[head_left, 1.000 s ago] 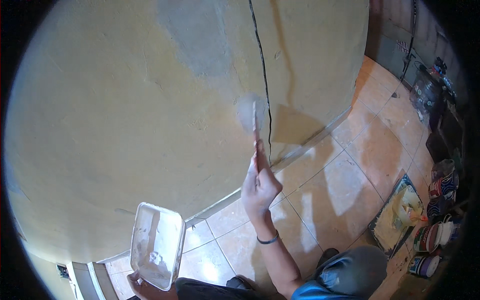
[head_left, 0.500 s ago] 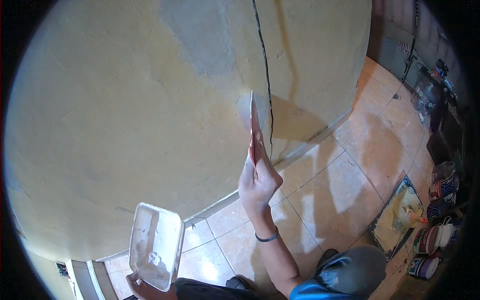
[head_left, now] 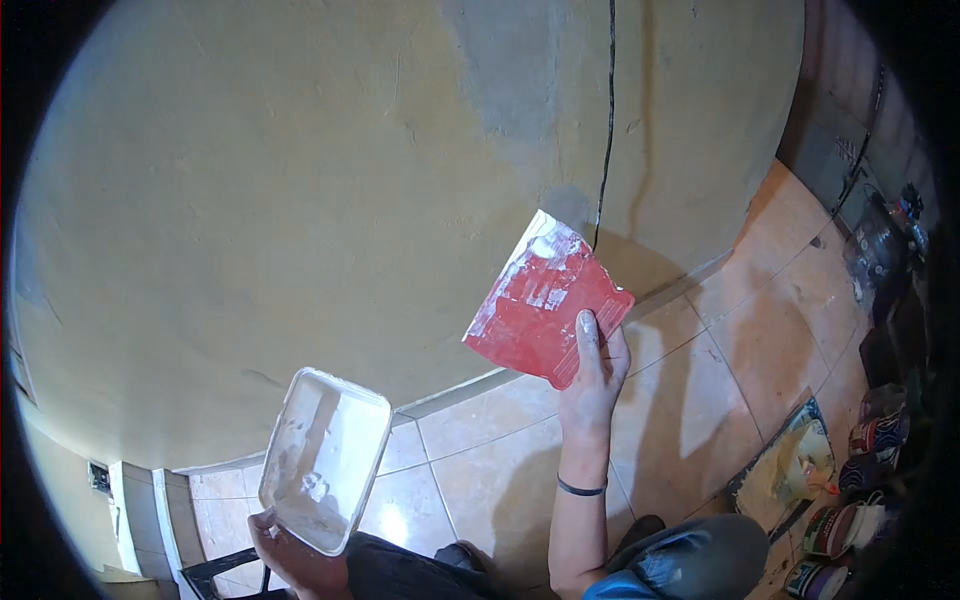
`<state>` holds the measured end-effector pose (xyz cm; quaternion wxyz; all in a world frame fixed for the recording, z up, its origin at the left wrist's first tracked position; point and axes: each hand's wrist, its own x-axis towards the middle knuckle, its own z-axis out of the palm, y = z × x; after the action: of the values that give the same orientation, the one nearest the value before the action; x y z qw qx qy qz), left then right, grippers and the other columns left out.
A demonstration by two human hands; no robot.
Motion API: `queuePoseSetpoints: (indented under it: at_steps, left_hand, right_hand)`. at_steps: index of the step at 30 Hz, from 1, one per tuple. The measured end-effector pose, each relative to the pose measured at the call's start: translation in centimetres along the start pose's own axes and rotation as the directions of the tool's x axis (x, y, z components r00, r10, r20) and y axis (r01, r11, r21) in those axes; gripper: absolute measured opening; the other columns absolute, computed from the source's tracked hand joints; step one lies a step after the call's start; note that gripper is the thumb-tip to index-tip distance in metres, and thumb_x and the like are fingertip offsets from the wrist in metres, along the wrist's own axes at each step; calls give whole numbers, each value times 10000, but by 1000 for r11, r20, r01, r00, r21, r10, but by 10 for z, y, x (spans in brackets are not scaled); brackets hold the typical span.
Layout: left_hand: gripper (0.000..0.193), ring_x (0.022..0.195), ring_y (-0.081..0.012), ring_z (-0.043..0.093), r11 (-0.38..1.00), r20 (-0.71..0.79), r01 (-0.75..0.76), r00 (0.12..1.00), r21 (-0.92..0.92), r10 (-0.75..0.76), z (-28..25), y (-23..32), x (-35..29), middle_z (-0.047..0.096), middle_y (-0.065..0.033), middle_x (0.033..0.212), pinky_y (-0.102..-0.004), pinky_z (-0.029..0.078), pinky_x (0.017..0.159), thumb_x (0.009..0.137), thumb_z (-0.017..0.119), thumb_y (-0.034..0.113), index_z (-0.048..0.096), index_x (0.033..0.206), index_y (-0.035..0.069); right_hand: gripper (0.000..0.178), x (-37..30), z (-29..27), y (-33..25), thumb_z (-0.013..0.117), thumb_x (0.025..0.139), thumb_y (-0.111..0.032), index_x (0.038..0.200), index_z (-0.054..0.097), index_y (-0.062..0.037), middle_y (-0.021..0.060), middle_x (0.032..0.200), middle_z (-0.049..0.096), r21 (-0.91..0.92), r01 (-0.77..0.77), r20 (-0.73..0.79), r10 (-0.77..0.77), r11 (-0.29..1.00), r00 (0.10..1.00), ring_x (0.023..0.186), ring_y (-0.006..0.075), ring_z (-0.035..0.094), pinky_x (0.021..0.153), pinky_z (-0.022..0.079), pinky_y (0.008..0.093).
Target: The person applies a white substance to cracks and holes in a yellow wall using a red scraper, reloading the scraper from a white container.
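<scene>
My right hand (head_left: 592, 377) grips a flat red plastic spreader (head_left: 545, 300) smeared with white filler, its face turned toward me and held just off a yellow wall (head_left: 280, 200). The spreader's top corner sits near a dark vertical crack (head_left: 606, 130) and a grey filled patch (head_left: 530, 90). My left hand (head_left: 290, 552) holds a white rectangular tray (head_left: 324, 458) from below; the tray has remnants of white filler inside. A dark band circles my right wrist.
Orange floor tiles (head_left: 720, 360) meet the wall at a pale skirting. Paint cans (head_left: 850, 500) and a stained sheet (head_left: 790, 465) lie at the lower right. A large clear bottle (head_left: 880, 245) stands at the right. My knee in jeans (head_left: 690, 565) shows below.
The spreader has come off the crack and turned flat toward me, and my right hand has dropped lower. The tray has barely moved.
</scene>
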<state>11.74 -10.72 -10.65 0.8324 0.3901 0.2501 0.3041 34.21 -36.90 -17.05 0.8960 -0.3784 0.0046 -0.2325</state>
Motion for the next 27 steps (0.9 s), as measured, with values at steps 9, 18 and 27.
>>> queuePoseSetpoints:
  at_steps: [9, 18, 27]
  left_hand:
    - [534, 1111, -274, 643, 996, -12, -5, 1000, 94, 7, 71, 26, -55, 655, -144, 1225, -414, 534, 944, 916, 495, 356, 579, 1296, -10]
    - [610, 1208, -340, 595, 999, 172, 49, 984, -17, -46, 168, 29, -96, 613, -194, 1332, -464, 429, 1095, 889, 485, 277, 501, 1404, -50]
    - [584, 1194, -327, 599, 996, 173, 45, 985, -84, -30, 143, 37, -71, 621, -182, 1308, -461, 432, 1086, 889, 498, 267, 516, 1385, -41]
  right_hand:
    - [178, -27, 14, -52, 659, 987, -95, 1124, 702, 10, 29, 1031, 698, -17, 14, 168, -11, 1000, 986, 939, 84, 610, 858, 487, 283]
    - [221, 46, 20, -131, 649, 934, -25, 1126, 725, 51, 206, 1104, 755, -137, 245, 682, -88, 960, 726, 1103, 303, 716, 985, 530, 396]
    - [366, 52, 48, -113, 672, 767, 4, 1117, 775, -26, 161, 1168, 747, -193, 655, 894, -145, 730, 424, 1220, 368, 662, 1080, 482, 481]
